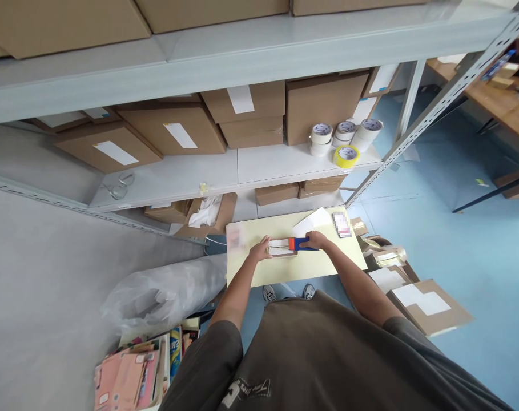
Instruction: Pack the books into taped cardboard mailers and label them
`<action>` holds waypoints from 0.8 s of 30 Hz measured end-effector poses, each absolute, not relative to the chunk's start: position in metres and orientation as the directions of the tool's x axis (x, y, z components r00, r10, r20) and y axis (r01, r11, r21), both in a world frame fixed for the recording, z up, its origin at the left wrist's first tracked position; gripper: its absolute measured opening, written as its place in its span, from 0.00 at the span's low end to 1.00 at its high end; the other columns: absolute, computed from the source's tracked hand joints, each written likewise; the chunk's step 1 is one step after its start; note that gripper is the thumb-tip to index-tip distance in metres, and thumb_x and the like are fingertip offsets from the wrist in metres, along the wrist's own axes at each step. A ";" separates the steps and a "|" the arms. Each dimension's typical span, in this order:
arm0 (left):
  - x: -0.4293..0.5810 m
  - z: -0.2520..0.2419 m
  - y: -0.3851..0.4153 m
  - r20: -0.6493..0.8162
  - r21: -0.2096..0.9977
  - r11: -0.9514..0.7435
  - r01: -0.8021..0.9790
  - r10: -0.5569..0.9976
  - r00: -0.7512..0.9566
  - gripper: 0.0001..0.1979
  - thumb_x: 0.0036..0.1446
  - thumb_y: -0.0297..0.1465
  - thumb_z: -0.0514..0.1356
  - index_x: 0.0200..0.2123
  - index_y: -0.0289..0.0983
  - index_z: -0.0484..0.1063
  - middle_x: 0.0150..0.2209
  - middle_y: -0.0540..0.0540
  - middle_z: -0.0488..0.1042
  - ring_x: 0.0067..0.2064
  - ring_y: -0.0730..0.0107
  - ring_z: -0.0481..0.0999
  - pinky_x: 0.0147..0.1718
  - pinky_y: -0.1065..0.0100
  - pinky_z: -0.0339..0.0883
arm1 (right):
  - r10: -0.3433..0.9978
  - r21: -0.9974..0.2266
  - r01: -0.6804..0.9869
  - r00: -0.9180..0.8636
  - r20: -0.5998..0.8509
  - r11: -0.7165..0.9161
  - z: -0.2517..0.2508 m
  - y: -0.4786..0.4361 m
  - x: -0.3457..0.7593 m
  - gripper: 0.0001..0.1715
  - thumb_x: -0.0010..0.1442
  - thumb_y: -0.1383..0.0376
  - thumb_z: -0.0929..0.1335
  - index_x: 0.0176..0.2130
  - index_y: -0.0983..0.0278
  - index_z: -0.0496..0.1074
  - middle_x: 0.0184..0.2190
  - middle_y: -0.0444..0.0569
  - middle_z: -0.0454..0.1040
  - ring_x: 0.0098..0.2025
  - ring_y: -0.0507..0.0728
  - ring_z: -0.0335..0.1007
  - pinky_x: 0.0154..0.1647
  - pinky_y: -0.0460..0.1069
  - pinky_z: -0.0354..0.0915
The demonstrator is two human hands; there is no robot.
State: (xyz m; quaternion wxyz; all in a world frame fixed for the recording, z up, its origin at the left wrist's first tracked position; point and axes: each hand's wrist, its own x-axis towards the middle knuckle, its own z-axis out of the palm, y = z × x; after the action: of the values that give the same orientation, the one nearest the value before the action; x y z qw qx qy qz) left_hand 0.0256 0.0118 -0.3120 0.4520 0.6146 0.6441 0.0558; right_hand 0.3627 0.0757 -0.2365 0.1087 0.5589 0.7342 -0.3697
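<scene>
A small cardboard box (281, 250) with white on its top lies on the pale yellow tabletop (265, 276). My left hand (260, 249) grips the box's left end, its fingers curled at the edge. In my right hand (316, 241) is a blue tape dispenser with an orange end (297, 244), which is over the right part of the box. Whether tape touches the box is too small to see. White paper sheets (313, 220) lie behind my right hand, and a printed card or packet (341, 224) is at the table's right.
Shelving (190, 174) stands behind the table, with cartons (323, 105), white tape rolls (321, 134) and a yellow tape roll (346, 155). Plastic wrap (165, 291) is at left, above a stack of pink envelopes (128, 374). Flattened cardboard (430, 305) lies at right.
</scene>
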 end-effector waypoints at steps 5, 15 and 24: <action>0.027 -0.313 0.016 -0.552 0.542 0.161 0.825 0.809 0.205 0.59 0.41 0.39 0.79 0.75 0.48 0.58 0.80 0.41 0.45 0.70 0.44 0.68 0.62 0.61 0.66 | 0.757 -0.396 0.917 -0.296 -0.582 0.054 -0.229 0.085 0.430 0.33 0.56 0.42 0.78 0.47 0.65 0.82 0.45 0.61 0.83 0.44 0.66 0.80 0.37 0.50 0.66; 0.038 -0.313 0.017 -0.616 0.399 0.058 0.915 0.757 0.220 0.57 0.55 0.41 0.73 0.79 0.48 0.43 0.81 0.41 0.35 0.71 0.48 0.67 0.63 0.61 0.67 | 0.708 -0.371 0.928 -0.287 -0.645 0.039 -0.221 0.087 0.470 0.31 0.59 0.44 0.76 0.48 0.66 0.81 0.45 0.59 0.83 0.43 0.64 0.80 0.37 0.49 0.68; 0.043 -0.316 0.016 -0.602 0.432 0.067 0.900 0.764 0.232 0.58 0.53 0.39 0.74 0.79 0.48 0.45 0.81 0.40 0.36 0.72 0.46 0.65 0.65 0.59 0.65 | 0.778 -0.154 0.986 -0.143 -0.612 0.060 -0.230 0.078 0.439 0.30 0.60 0.47 0.76 0.50 0.67 0.81 0.48 0.64 0.82 0.50 0.67 0.80 0.43 0.51 0.70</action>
State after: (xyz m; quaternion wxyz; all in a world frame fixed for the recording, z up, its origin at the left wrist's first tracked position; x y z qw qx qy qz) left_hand 0.0434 0.0164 -0.3163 0.3958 0.6778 0.6137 -0.0854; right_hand 0.4387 0.0779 -0.2300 0.1880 0.6269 0.7035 -0.2770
